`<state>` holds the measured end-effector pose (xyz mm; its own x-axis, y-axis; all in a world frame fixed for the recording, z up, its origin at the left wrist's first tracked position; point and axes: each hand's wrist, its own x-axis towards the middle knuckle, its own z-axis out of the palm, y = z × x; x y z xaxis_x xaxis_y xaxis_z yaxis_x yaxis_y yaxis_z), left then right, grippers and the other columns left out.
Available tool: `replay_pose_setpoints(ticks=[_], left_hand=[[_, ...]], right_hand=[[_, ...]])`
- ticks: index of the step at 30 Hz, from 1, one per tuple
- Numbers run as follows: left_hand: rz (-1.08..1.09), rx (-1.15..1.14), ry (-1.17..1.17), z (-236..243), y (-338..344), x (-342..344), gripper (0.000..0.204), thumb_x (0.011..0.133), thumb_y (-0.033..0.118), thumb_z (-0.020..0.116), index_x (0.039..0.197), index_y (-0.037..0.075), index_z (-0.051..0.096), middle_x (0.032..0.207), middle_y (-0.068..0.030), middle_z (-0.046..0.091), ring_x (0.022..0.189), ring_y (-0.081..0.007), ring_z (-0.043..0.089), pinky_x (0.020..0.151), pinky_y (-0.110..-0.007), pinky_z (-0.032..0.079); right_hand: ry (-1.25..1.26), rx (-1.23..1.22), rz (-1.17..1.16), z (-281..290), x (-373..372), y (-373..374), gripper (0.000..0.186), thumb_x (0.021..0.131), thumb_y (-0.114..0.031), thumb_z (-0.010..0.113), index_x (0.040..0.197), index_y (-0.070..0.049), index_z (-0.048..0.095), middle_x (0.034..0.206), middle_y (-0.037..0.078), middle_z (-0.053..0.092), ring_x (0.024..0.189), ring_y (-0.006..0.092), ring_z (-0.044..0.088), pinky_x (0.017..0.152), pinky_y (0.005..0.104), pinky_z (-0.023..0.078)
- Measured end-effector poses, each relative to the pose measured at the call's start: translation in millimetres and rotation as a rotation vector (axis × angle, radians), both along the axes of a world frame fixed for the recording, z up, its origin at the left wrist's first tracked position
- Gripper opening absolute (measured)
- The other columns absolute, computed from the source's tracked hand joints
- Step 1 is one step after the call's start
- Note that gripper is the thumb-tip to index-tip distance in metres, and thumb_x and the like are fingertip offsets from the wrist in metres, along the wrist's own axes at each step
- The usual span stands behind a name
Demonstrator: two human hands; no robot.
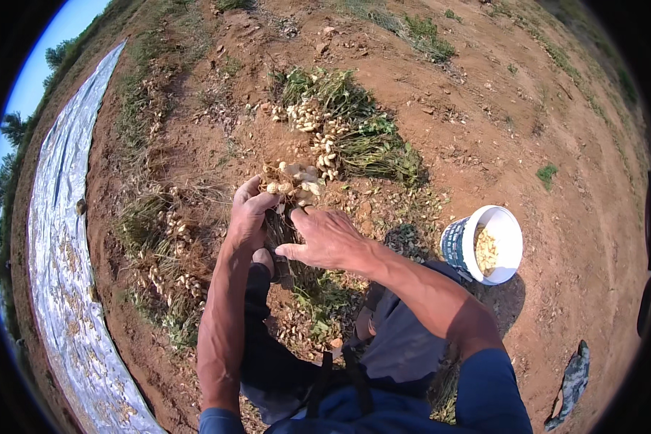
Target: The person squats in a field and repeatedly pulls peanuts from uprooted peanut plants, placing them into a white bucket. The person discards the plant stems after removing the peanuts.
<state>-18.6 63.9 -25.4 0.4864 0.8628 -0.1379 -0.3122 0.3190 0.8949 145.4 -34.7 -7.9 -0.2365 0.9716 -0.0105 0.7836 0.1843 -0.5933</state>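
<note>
A bunch of pale peanuts (294, 181) on the end of a pulled peanut plant is held up in front of me, its dark stems hanging down between my legs. My left hand (250, 211) is closed around the plant just below the pods, thumb against them. From the other side my right hand (330, 237) grips the same plant, its fingertips partly hidden behind the stems. Just beyond lies a heap of peanut plants (372, 148) with pods (325, 148) showing at its left side.
A white bucket (500, 246) with shelled-looking pale pieces inside stands tilted to my right. More pulled plants (173, 246) lie at left. A long silvery sheet (65, 217) with scattered bits runs along the far left. A patterned cloth (571, 383) lies at lower right on reddish soil.
</note>
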Motion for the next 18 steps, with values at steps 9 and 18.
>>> replay_pose_setpoints(ticks=[9,18], left_hand=[[0.084,-0.085,-0.087,10.0,-2.4,-5.0,0.038,0.090,0.006,0.061,0.128,-0.001,0.060,0.107,-0.0122,0.073,0.086,-0.0225,0.074,0.072,-0.037,0.064],[0.018,-0.175,-0.146,5.8,-11.7,8.0,0.041,0.087,0.015,0.069,0.124,-0.001,0.060,0.100,-0.0106,0.072,0.081,-0.0220,0.074,0.069,-0.036,0.065]], right_hand=[[0.683,0.034,-0.361,9.7,45.7,18.1,0.027,0.091,-0.025,0.074,0.084,-0.002,0.063,0.071,0.005,0.064,0.064,0.0136,0.058,0.059,0.0336,0.048],[1.387,-0.060,-0.410,13.5,23.5,29.1,0.060,0.092,-0.051,0.075,0.120,0.000,0.060,0.101,0.007,0.064,0.094,0.0142,0.061,0.081,0.0310,0.051]])
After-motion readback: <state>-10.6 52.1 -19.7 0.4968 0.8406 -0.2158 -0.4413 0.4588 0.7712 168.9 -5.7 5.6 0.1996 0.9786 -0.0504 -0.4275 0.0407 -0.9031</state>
